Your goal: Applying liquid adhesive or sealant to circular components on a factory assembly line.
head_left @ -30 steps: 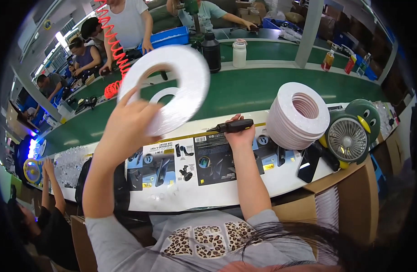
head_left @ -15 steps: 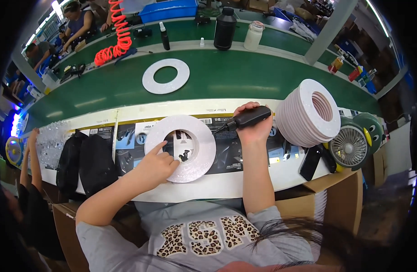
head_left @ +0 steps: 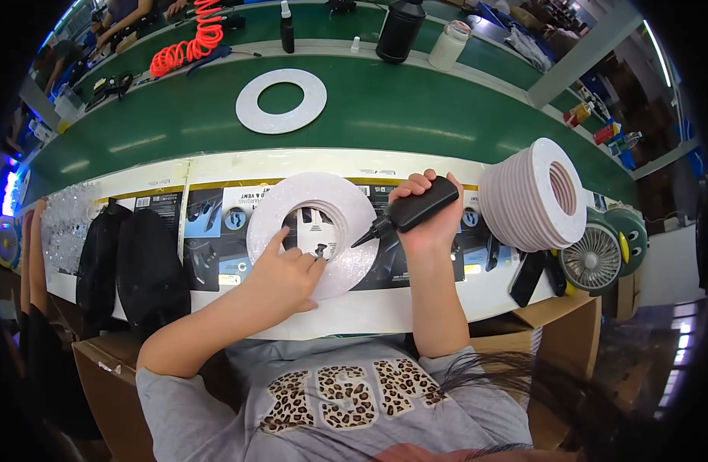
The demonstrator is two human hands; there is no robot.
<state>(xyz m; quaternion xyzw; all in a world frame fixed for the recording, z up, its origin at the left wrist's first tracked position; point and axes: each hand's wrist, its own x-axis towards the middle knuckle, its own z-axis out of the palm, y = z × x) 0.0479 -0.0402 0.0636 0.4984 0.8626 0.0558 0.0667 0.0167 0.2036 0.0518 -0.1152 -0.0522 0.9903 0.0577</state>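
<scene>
left hand (head_left: 287,279) rests on the near-left of the layered white ring (head_left: 358,269) on the counter (head_left: 338,326), its grip unclear, while the right hand (head_left: 435,219) clasps a black bottle (head_left: 423,204) slanting near-left, nozzle (head_left: 373,232) at the ring's right side.

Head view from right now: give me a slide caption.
Left hand on a white ring, right hand holding a black bottle with its nozzle aimed at the ring.
</scene>
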